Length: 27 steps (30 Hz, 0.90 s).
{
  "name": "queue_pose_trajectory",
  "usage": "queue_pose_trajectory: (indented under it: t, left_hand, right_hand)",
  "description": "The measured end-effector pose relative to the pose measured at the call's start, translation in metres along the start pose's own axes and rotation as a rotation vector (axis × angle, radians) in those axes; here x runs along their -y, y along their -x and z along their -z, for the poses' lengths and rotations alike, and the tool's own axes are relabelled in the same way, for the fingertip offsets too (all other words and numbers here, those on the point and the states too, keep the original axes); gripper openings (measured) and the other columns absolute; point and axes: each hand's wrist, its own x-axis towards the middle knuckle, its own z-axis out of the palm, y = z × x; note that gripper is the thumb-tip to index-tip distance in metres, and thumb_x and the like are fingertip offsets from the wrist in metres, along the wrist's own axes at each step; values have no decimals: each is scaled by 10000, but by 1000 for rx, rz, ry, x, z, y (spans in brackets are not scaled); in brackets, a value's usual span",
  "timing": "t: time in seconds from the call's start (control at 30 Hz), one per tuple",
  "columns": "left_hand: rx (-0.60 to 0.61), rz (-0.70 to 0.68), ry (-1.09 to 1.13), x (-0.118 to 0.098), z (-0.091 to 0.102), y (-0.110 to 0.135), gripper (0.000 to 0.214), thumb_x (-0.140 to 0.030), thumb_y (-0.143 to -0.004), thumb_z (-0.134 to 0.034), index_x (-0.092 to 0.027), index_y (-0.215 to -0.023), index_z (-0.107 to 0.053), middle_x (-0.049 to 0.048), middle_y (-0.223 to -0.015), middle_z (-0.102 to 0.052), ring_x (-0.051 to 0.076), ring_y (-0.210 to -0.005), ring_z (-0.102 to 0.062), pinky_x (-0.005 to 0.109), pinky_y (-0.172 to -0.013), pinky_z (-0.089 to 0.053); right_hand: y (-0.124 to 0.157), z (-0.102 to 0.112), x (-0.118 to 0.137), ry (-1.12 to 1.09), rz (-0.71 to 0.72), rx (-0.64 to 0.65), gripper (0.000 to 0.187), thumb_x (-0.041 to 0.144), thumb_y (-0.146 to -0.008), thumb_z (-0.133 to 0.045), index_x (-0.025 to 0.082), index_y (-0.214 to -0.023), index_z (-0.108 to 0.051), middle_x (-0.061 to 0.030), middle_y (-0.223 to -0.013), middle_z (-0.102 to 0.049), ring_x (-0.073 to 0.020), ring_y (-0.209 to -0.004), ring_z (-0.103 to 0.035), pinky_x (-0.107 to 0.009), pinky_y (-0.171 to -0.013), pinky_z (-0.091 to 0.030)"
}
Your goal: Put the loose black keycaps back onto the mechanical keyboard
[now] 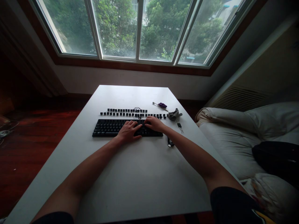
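A black keyboard (107, 127) lies across the white table. My left hand (128, 130) rests on its middle, fingers spread and thumb toward the near edge. Over the right part of the keyboard, my right hand (154, 123) bends its fingers down in a pinch; whatever is between the fingertips is hidden. Just behind the keyboard, several loose black keycaps (123, 114) stand in two rows. A thin wire-like item (137, 109) sits among them, too small to identify.
To the right lie a purple-headed brush (162, 105), a crumpled grey cloth (174, 115), a small black-handled wire tool (179, 125) and a black cable (170, 143) with a metal plug. A pale sofa (224, 133) borders the white table (130, 174); a window (116, 31) is ahead.
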Motion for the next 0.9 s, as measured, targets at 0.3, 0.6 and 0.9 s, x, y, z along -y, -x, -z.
queue_pose_trajectory:
  t: [0.3,0.6,0.9]
  left_hand:
    - [-9,-15,2,2,0,1,670,-587,-887,-617,-253,-1463,-542,144,-1322,-552,338,-1179,-488,491,-1014,-376]
    - [-9,-21,6,3,0,0,662,-570,-883,-632,-259,-1460,-543,136,-1312,-558,335,-1178,-487,490,-1018,-379]
    - [-27,-25,7,3,-3,0,657,-564,-874,-641,-267,-1453,-547,133,-1305,-557,337,-1163,-496,487,-1004,-384]
  right_hand:
    - [1,5,8,128,77,30,104,224,-898,-684,212,-993,-723,-64,-1019,-668,-217,-957,-624,-321,-857,-451]
    - [7,-1,10,123,61,0,113,216,-904,-686,218,-1017,-687,-70,-1047,-661,-236,-1055,-603,-337,-901,-459]
    - [6,7,34,319,31,95,129,225,-946,-625,173,-1050,-681,-101,-1067,-656,-235,-1048,-597,-314,-897,-432]
